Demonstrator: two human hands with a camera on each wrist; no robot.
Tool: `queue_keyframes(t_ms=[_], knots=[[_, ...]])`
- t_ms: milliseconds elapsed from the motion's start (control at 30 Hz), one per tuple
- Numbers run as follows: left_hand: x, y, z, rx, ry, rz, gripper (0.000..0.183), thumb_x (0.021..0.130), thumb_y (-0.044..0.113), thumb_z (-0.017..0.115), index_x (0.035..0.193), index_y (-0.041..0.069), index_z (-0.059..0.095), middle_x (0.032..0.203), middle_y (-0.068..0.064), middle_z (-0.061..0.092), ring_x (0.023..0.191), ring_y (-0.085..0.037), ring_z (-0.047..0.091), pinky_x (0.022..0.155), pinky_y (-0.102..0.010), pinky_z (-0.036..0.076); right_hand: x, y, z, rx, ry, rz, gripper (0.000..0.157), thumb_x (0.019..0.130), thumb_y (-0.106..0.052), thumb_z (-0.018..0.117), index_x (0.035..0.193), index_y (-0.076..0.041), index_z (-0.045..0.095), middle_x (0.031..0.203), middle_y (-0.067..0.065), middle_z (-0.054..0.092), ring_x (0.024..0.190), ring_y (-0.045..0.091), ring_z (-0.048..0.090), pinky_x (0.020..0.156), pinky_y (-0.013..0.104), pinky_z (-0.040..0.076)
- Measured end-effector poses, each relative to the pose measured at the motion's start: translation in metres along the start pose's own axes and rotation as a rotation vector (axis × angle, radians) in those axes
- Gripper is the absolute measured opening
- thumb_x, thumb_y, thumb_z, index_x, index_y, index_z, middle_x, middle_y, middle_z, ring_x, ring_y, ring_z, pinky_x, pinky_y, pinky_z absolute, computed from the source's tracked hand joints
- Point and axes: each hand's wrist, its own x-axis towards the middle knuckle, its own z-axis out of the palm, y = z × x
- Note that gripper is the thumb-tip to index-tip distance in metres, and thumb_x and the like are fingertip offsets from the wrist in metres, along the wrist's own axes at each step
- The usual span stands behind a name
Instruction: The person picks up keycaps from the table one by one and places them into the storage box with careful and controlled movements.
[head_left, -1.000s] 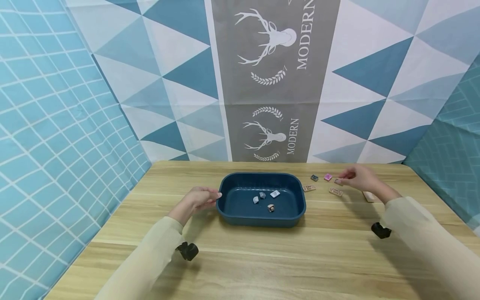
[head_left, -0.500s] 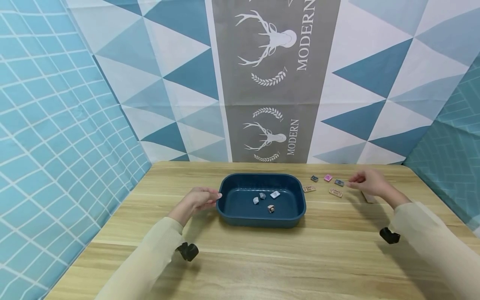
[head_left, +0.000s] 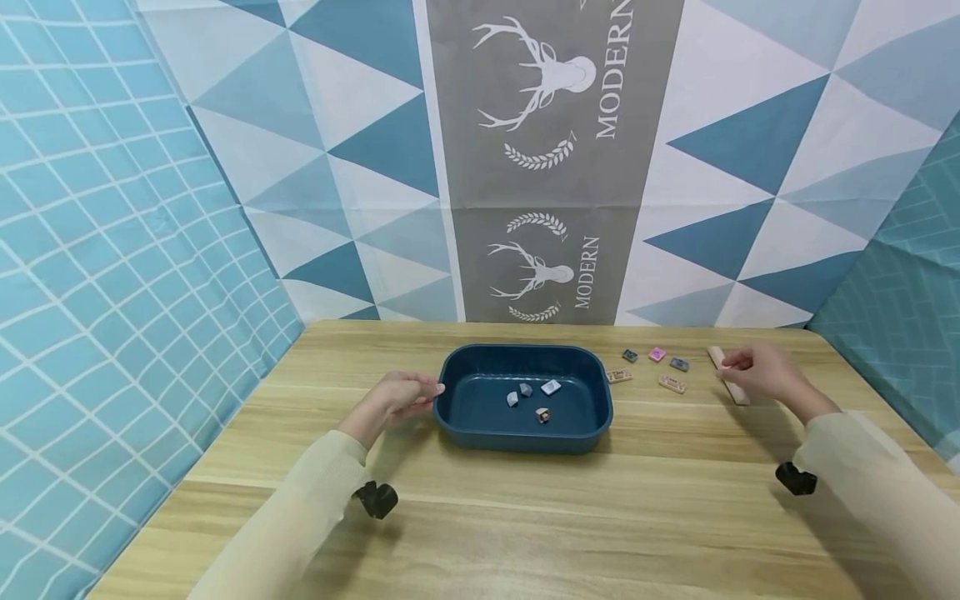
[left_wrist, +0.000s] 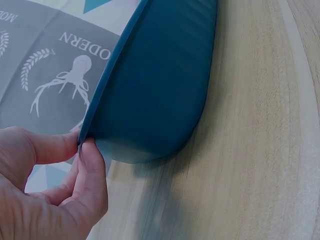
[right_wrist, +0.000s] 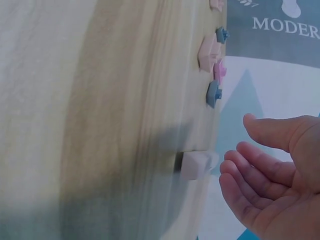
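Note:
In the left wrist view, my left hand [left_wrist: 55,185] pinches the rim of a dark blue tray [left_wrist: 155,85] between thumb and fingers. The tray [head_left: 517,443] stands on the wooden table. At the right, my right hand [head_left: 767,371] hovers over a long pale beige bar [head_left: 738,394], covering its middle. The right wrist view shows the thumb of that hand [right_wrist: 280,180] apart from its fingers, with nothing held. The bar [right_wrist: 195,165] lies just past the fingertips.
Between tray and bar lie a dark blue piece [head_left: 630,356], a pink piece [head_left: 657,355], a grey-blue piece [head_left: 679,365] and two tan ones [head_left: 672,384]. Inside the tray are a white piece [head_left: 551,387], a brownish piece [head_left: 542,415] and two pale grey ones [head_left: 513,399].
My right hand has moved right, from beside the small grey-blue piece to above the beige bar; that piece now lies uncovered on the table. The left hand stays on the tray rim.

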Motion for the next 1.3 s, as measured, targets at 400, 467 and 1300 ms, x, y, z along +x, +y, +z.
queue_keyframes(t_ms=[400, 467, 1300], knots=[[-0.001, 0.002, 0.000, -0.005, 0.009, -0.009, 0.034, 0.094, 0.012, 0.061, 0.124, -0.003, 0.057, 0.103, -0.006, 0.060, 0.082, -0.010, 0.058, 0.078, -0.019, 0.057, -0.005, 0.010, 0.002, -0.024, 0.019, 0.100, 0.038, 0.086, -0.022, 0.067, 0.102, 0.013, 0.065, 0.094, 0.029, 0.065, 0.079, 0.034, 0.059, 0.056, 0.030, 0.048], [-0.001, 0.002, 0.000, -0.007, 0.006, -0.003, 0.034, 0.094, 0.011, 0.061, 0.124, -0.004, 0.056, 0.104, -0.006, 0.060, 0.084, -0.010, 0.057, 0.083, -0.021, 0.057, -0.007, 0.012, 0.002, -0.026, 0.011, 0.109, 0.038, 0.086, -0.022, 0.067, 0.102, 0.012, 0.065, 0.093, 0.029, 0.065, 0.078, 0.032, 0.059, 0.056, 0.029, 0.048], [-0.002, 0.001, 0.000, -0.001, 0.008, -0.006, 0.034, 0.093, 0.012, 0.062, 0.123, -0.003, 0.057, 0.103, -0.007, 0.062, 0.080, -0.008, 0.058, 0.072, -0.015, 0.055, -0.014, 0.018, 0.011, 0.004, -0.017, 0.183, 0.035, 0.081, -0.023, 0.074, 0.092, 0.009, 0.066, 0.080, 0.017, 0.063, 0.072, 0.023, 0.051, 0.055, 0.024, 0.039]])
